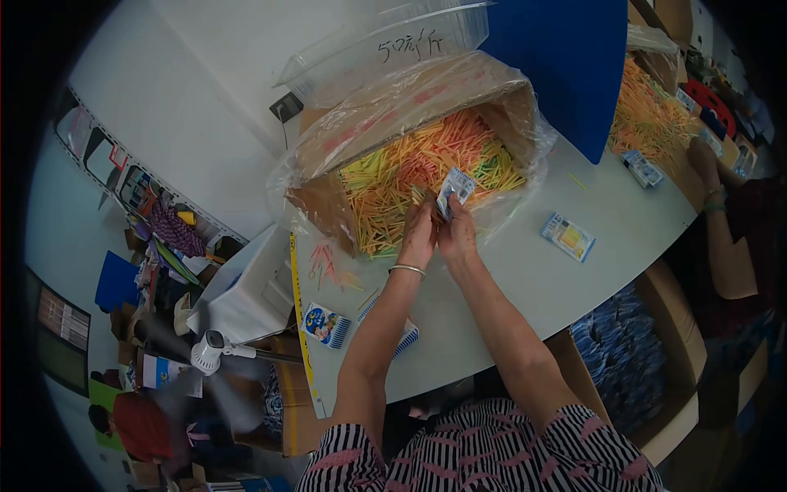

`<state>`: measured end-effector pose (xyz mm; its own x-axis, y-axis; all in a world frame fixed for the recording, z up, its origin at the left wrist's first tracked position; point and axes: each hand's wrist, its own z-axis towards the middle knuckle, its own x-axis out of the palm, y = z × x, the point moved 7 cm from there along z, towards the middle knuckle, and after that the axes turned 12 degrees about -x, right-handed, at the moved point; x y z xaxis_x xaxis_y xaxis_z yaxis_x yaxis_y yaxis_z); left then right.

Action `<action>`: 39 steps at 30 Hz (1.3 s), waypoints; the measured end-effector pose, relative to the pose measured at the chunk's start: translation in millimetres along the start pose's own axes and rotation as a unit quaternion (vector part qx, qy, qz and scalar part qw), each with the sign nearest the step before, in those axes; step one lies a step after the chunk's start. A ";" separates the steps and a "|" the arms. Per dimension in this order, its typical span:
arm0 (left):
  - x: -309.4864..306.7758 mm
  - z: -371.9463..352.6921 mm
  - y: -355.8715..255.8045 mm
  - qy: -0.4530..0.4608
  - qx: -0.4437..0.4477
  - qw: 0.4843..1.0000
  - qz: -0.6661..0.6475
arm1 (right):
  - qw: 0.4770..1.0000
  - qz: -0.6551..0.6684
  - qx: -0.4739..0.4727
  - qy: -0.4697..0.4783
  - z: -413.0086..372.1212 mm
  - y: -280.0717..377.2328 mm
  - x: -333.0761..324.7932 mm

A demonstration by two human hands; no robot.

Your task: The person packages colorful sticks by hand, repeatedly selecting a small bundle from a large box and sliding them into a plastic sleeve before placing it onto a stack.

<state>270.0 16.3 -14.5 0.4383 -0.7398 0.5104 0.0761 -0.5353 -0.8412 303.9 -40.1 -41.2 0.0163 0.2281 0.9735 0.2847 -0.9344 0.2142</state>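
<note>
Right hand [459, 234] is pinching a blue-and-white packet [457, 185] at the open mouth of a carton [325, 207] filled with coloured sticks [422, 156]; just beside it, the left hand [419, 233] is holding its fingers curled, though I can't tell around what. More packets [566, 236] are lying on the tabletop [510, 291].

I can see free tabletop [508, 283] right of the right hand [459, 234], up to a loose packet [567, 237]; beyond the left hand [419, 232], raised box cardboard [410, 119] blocks passage.
</note>
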 end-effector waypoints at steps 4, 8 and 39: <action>-6.1 2.3 -12.1 -0.043 0.073 0.996 -0.015 | 0.999 0.045 0.016 0.009 8.3 -18.1 9.8; -12.8 8.1 -16.1 -0.046 0.088 0.995 -0.025 | 0.999 0.030 0.008 0.041 7.4 -16.8 18.8; 22.3 -30.0 -78.6 0.179 -0.139 0.966 0.122 | 0.794 -0.455 0.223 0.337 -20.9 52.3 6.1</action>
<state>246.9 29.8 68.3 0.0717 -0.9249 0.3734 -0.2556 -0.3789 -0.8895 298.9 -93.2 -22.3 -0.8638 0.4152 0.2854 0.1971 -0.2427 0.9499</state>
